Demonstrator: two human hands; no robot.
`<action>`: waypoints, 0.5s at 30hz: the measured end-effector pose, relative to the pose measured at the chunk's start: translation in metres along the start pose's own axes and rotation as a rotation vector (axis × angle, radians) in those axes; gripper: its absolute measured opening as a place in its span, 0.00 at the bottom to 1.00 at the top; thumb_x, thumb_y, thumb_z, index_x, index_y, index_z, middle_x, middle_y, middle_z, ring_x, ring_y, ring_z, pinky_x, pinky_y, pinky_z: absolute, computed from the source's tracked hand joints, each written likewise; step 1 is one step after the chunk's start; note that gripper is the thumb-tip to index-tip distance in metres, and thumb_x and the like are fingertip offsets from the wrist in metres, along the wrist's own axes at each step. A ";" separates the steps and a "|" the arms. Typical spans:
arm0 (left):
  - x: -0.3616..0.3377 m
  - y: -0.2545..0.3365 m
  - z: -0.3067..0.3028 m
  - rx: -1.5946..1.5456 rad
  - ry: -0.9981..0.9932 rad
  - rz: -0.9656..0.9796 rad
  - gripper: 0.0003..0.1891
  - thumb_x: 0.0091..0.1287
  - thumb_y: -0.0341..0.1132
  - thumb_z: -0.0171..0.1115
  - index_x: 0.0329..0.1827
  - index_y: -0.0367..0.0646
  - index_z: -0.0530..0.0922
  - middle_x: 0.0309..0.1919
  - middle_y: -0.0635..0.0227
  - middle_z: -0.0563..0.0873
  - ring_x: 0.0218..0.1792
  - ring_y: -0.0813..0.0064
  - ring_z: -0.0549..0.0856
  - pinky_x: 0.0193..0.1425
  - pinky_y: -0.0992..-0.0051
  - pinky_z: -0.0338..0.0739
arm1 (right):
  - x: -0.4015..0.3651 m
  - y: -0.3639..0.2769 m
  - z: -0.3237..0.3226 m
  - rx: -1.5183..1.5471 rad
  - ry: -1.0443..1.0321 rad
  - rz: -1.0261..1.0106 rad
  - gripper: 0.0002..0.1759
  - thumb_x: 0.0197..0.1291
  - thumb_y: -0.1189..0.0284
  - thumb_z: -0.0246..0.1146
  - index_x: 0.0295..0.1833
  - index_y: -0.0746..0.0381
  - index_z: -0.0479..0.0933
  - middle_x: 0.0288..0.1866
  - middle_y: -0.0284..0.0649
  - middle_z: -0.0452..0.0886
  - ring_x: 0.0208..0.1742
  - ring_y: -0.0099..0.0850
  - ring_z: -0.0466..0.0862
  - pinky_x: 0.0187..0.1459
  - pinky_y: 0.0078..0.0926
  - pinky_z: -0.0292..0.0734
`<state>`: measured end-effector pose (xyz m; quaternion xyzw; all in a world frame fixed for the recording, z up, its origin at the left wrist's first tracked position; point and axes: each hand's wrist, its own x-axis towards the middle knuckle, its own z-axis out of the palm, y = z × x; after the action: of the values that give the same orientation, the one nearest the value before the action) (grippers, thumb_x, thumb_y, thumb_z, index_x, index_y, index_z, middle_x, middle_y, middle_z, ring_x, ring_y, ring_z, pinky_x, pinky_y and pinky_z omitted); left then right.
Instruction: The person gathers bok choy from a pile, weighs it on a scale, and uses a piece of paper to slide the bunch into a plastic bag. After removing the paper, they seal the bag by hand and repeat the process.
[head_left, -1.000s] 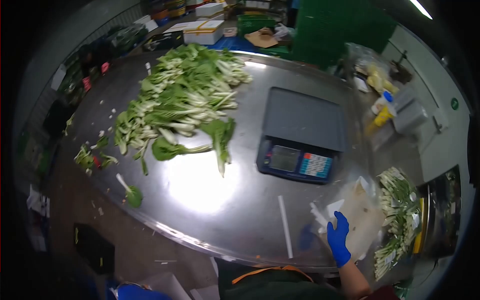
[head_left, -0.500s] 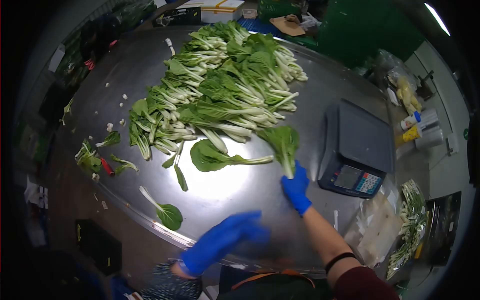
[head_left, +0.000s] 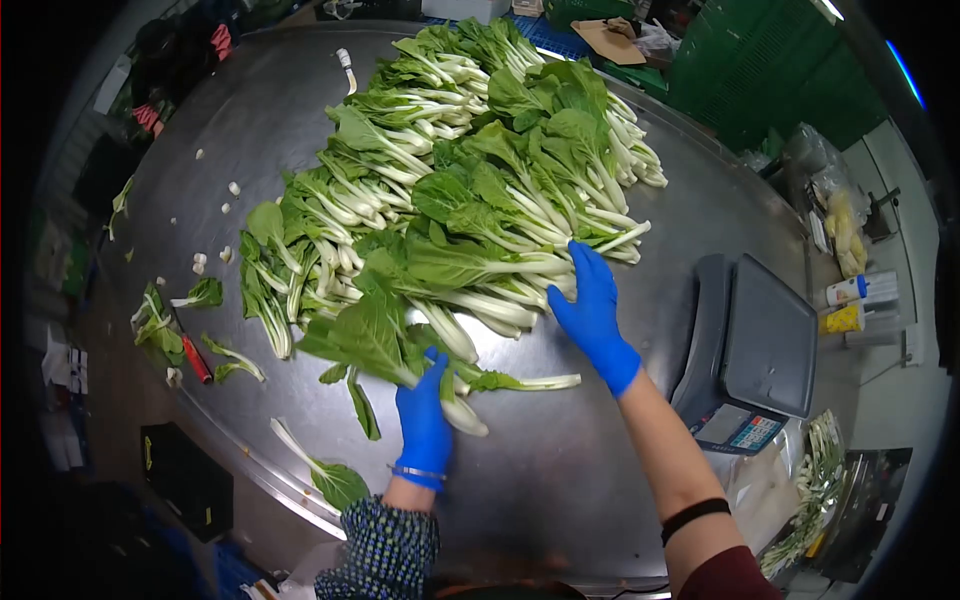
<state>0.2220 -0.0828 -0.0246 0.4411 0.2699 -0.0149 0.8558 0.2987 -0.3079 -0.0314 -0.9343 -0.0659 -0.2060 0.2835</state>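
My left hand, in a blue glove, is closed around a bok choy. Its green leaves point up and left, and the white base shows past my fingers on the right. A loose bok choy leaf lies on the table just behind that hand, partly covered. My right hand, gloved in blue too, is at the near right edge of the bok choy pile. Its thumb and fingers are apart, with the fingertips right at the white stems.
A digital scale stands on the metal table to the right. Left lie a red-handled knife, leaf scraps and white cut ends. Another loose leaf sits by the front edge. Green crates stand behind.
My left hand has moved forward and now holds a bok choy. My right hand has let go of the leafy piece it held and moved forward to the pile. The view has shifted.
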 end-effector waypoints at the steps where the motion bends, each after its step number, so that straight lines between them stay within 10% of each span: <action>1: 0.019 -0.006 0.000 0.034 -0.028 -0.028 0.18 0.58 0.28 0.56 0.51 0.36 0.67 0.43 0.62 0.76 0.44 0.70 0.78 0.49 0.72 0.74 | 0.009 0.005 0.013 -0.050 -0.060 0.161 0.38 0.48 0.62 0.62 0.63 0.67 0.58 0.50 0.51 0.71 0.52 0.46 0.71 0.52 0.40 0.66; 9: 0.056 -0.013 0.035 0.035 -0.167 -0.349 0.12 0.57 0.29 0.59 0.44 0.36 0.72 0.33 0.65 0.79 0.33 0.72 0.80 0.36 0.74 0.76 | 0.000 -0.021 0.027 -0.006 -0.157 0.407 0.35 0.49 0.48 0.60 0.54 0.66 0.70 0.47 0.52 0.75 0.46 0.46 0.76 0.47 0.41 0.70; 12: 0.071 -0.030 0.030 0.153 -0.290 -0.117 0.18 0.60 0.31 0.59 0.52 0.40 0.71 0.41 0.66 0.80 0.40 0.73 0.79 0.46 0.76 0.74 | 0.011 -0.033 0.031 0.136 -0.302 0.456 0.31 0.50 0.46 0.58 0.44 0.65 0.74 0.39 0.51 0.77 0.40 0.47 0.77 0.42 0.40 0.72; 13: 0.074 -0.016 0.042 0.029 -0.180 -0.457 0.19 0.62 0.32 0.57 0.56 0.40 0.69 0.46 0.65 0.78 0.45 0.71 0.78 0.51 0.72 0.72 | 0.002 -0.026 0.048 0.086 -0.276 0.385 0.29 0.50 0.46 0.57 0.39 0.64 0.74 0.36 0.52 0.77 0.37 0.48 0.77 0.40 0.42 0.72; 15: 0.080 -0.021 0.042 -0.128 -0.397 -0.444 0.20 0.64 0.38 0.54 0.57 0.41 0.67 0.51 0.65 0.76 0.51 0.69 0.75 0.57 0.70 0.69 | 0.005 -0.030 0.054 0.162 -0.268 0.419 0.31 0.51 0.45 0.56 0.38 0.66 0.73 0.31 0.53 0.78 0.33 0.49 0.78 0.37 0.44 0.72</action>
<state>0.3034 -0.1108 -0.0591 0.3050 0.1878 -0.2706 0.8936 0.3151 -0.2529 -0.0548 -0.9207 0.0758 -0.0109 0.3826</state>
